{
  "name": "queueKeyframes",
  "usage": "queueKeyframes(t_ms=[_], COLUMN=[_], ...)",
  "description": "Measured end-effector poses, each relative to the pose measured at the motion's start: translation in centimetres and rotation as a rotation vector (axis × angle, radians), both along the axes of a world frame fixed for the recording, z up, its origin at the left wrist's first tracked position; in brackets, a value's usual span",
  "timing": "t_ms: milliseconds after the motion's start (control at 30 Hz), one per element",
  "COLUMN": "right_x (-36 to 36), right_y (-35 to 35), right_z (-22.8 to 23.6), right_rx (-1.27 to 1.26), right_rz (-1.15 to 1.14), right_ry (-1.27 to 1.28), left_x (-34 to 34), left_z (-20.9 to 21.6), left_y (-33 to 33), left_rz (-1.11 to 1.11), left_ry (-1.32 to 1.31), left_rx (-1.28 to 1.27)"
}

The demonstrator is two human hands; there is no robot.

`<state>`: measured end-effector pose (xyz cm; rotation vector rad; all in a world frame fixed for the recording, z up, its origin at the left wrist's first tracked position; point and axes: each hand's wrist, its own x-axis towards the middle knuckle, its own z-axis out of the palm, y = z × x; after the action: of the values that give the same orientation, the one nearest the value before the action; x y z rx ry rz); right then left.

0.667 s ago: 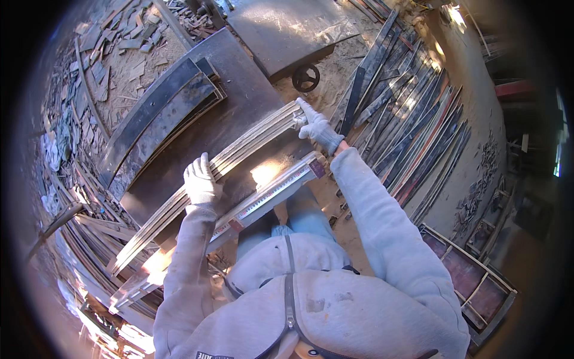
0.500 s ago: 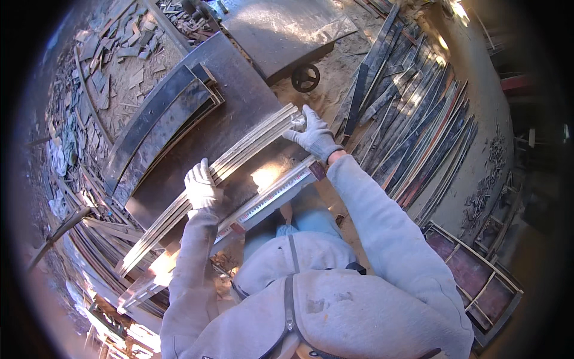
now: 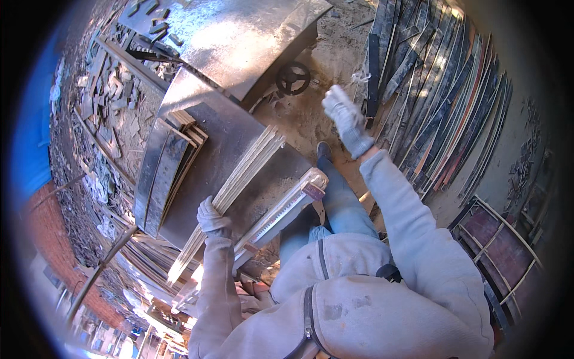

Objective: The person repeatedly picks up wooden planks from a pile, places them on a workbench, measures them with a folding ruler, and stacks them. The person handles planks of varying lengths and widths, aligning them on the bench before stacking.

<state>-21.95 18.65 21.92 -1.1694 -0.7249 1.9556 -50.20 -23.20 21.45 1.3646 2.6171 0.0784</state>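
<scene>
A bundle of long, thin wooden strips (image 3: 248,170) lies slantwise across a dark metal machine table (image 3: 215,122). My left hand (image 3: 212,216), in a pale work glove, grips this bundle near its lower part, fingers wrapped over the far side. Off to the right, my gloved right hand (image 3: 345,116) is held in the air beyond the table's edge. Its fingers look loosely stretched, and nothing shows in them. Along the near side of the table runs a rail with a measuring scale (image 3: 281,218), between the strips and my body.
Dark curved boards (image 3: 161,173) are stacked on the table's left. Beyond stands another metal table (image 3: 239,42), with a handwheel (image 3: 293,78) beside it. Long wooden strips (image 3: 436,102) cover the ground at right. Wood scraps (image 3: 116,90) litter the far left. A framed panel (image 3: 493,242) lies at right.
My right hand has let go of the strips' far end and moved right, away from the table. The left hand keeps its hold. My view has turned, shifting the scene.
</scene>
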Motion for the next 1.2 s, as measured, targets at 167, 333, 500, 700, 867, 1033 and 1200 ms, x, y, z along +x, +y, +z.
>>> queueKeyframes(t_ms=[167, 333, 500, 700, 867, 1033, 1200], right_x=[-3.4, -9.8, -9.7, -9.6, -15.5, -16.0, -17.6], right_y=[-4.4, -7.4, -6.5, -8.9, -12.2, -11.5, -10.7], right_z=[-3.9, -3.0, -2.9, 4.1, 3.5, 1.0, 2.0], right_rx=[0.126, 0.263, 0.197, 1.512, 1.759, 1.844, 1.923], right_rz=[0.675, 0.78, 0.821, 1.085, 1.573, 1.509, 1.492], right_ry=[-0.382, -0.431, -0.451, -0.807, -0.865, -0.795, -0.815], left_x=[0.2, 0.5, 0.4, 0.4, 0.2, 0.4, -0.9], left_z=[0.1, 0.5, 0.8, 0.4, 0.1, 0.8, 1.7], left_y=[0.3, 0.9, 1.2, 0.7, 0.8, 1.6, 3.5], left_rz=[0.021, 0.065, 0.044, 0.062, 0.069, 0.072, 0.106], left_ry=[-0.034, -0.039, -0.035, -0.105, -0.125, -0.076, -0.016], left_rx=[0.021, -0.033, -0.05, -0.036, -0.045, 0.042, 0.129])
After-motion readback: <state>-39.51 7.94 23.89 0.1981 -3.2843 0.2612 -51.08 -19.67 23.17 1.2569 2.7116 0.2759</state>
